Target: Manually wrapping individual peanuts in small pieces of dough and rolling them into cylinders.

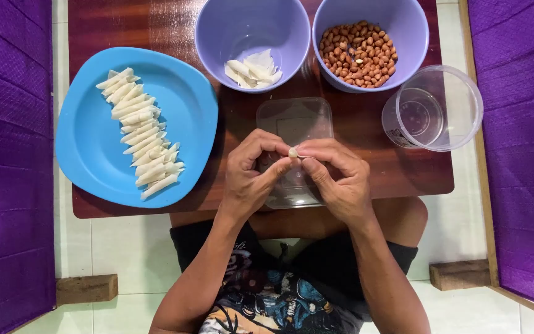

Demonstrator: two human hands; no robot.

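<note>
Both your left hand [248, 176] and right hand [335, 179] pinch the small dough roll [292, 152] between fingertips, directly above the clear lid [292, 120].

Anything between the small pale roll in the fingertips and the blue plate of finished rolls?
Nothing visible. Both hands, left hand and right hand, pinch the small pale roll above a clear plastic lid; only bare brown wooden table lies toward the round blue plate.
</note>
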